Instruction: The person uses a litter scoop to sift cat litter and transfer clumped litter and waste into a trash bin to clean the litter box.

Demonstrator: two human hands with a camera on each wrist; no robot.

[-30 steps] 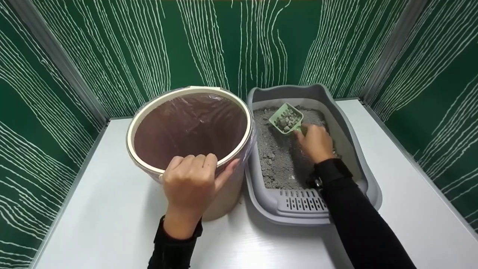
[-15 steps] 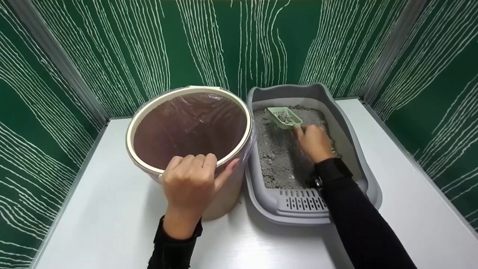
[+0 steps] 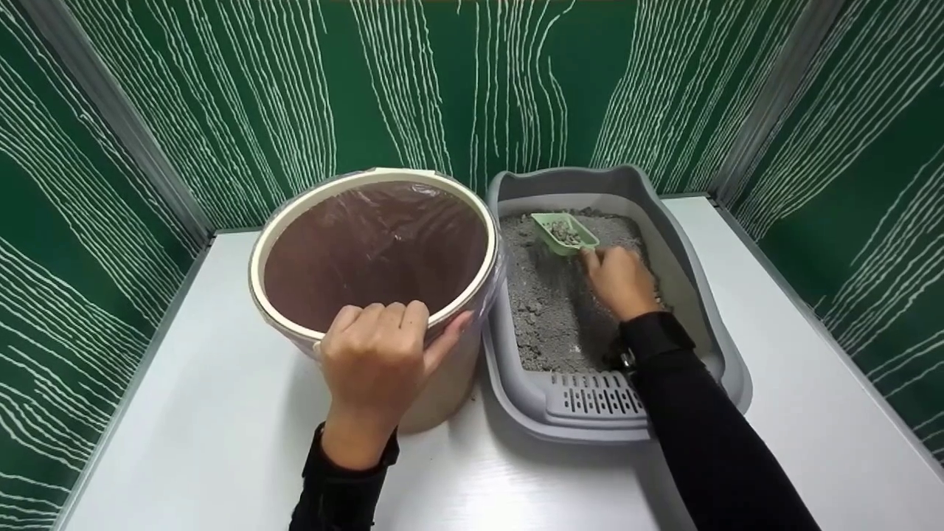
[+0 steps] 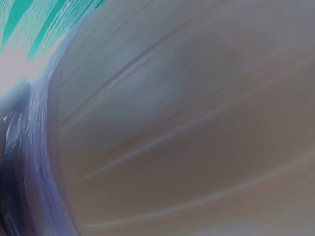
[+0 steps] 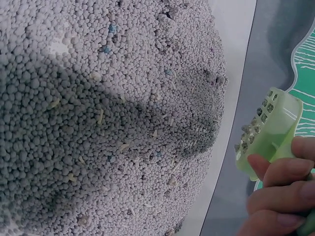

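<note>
My left hand (image 3: 376, 361) grips the near rim of a round trash can (image 3: 257, 273), fingers over the cream ring and thumb along the outside. A clear plastic liner covers the can; its ribbed side (image 4: 197, 137) fills the left wrist view. With my right hand (image 3: 625, 280) I hold the short handle of a light green litter scoop (image 3: 553, 243) above the grey cat litter (image 3: 542, 328). Small grey clumps lie in the scoop, and fine grains fall beneath it. In the right wrist view, pellets poke through the slots of the scoop (image 5: 278, 128) beside my fingers (image 5: 283, 191).
The grey litter box (image 3: 516, 402) stands right beside the can, with a slotted step (image 3: 601, 394) at its front. Both stand on a white table (image 3: 199, 413). Green panels (image 3: 509, 88) with white lines enclose the back and sides.
The scoop has tipped from facing me to nearly level, and its load looks smaller, with grains dropping into the box. My left hand has stayed on the rim.
</note>
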